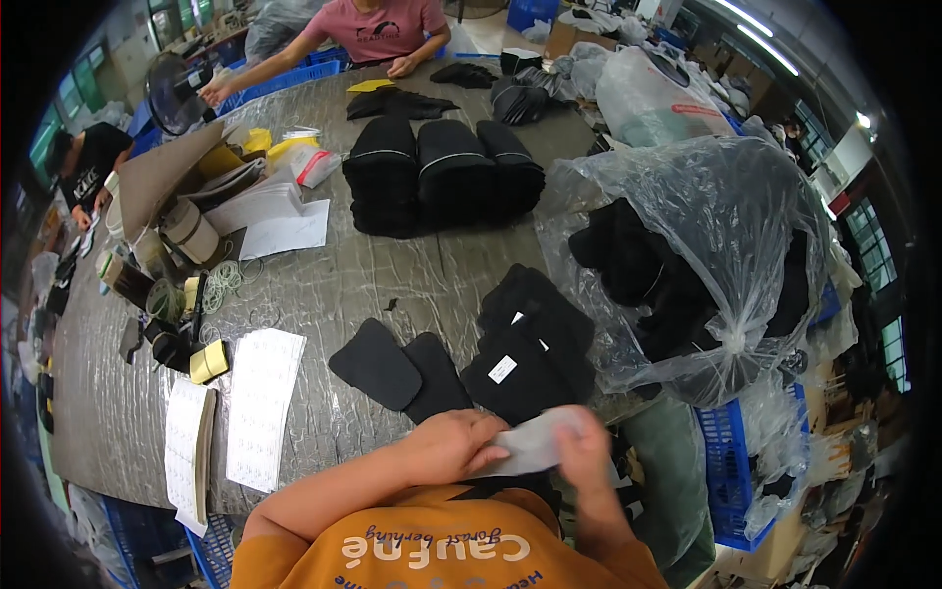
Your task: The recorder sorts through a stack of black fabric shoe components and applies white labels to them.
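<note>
Close to my body, a pale whitish sheet (530, 451) is stretched between my two hands. My left hand (453, 440) is closed on its left end, with fingers and thumb pinching it. My right hand (586, 444), smeared by motion, grips the other end. Just beyond them lie flat black cut pieces: a rounded one (376, 364) on the left, another (437, 378) partly under it, and an overlapping pile (540, 339) on the right. A small white label (501, 369) sits on the pile's nearest piece. What lies under the sheet is mostly hidden.
Banded black stacks (446, 187) stand mid-table. A clear plastic bag (726, 206) of black pieces bulges at right, above a blue crate (726, 481). Printed sheets (265, 407), a yellow-wrapped block (208, 363) and containers (189, 231) occupy the left. Another person (378, 29) works across the table.
</note>
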Tool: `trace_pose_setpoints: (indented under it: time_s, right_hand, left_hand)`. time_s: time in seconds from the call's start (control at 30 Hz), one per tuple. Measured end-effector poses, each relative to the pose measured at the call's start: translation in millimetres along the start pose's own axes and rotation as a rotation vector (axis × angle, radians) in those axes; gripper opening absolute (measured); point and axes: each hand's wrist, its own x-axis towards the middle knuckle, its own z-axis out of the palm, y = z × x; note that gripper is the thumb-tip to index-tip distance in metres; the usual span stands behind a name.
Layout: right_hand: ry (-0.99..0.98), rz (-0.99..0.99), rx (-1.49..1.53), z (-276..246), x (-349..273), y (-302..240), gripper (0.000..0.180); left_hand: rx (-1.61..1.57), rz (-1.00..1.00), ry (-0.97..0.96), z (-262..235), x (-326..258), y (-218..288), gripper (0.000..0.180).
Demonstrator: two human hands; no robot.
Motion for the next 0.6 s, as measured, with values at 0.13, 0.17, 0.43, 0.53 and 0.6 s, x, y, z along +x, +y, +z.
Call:
trace_pose_setpoints:
  time_s: [0.13,0.17,0.43,0.53,0.6]
  right_hand:
    - [0.707,0.059,-0.366,-136.4,-43.6,93.2,0.013]
    - [0.853,0.024,-0.658,-173.6,-67.1,134.3,0.014]
    - [0.576,-0.327,-0.777,-109.1,-37.7,58.7,0.017]
    - [0.225,-0.642,-0.614,-36.7,50.6,-14.5,0.04]
    - [0.168,-0.586,-0.684,-15.5,98.3,-36.0,0.066]
  left_hand:
    - [0.349,0.1,-0.146,-6.1,-14.3,-23.3,0.023]
    - [0.346,0.127,-0.155,-12.8,-19.0,-25.4,0.023]
    - [-0.515,-0.732,-0.04,-22.5,-30.5,-11.1,0.025]
    - [-1.102,-0.917,-0.066,11.7,-15.3,-15.3,0.049]
    - [-1.188,-0.939,-0.011,27.1,-1.4,-22.5,0.049]
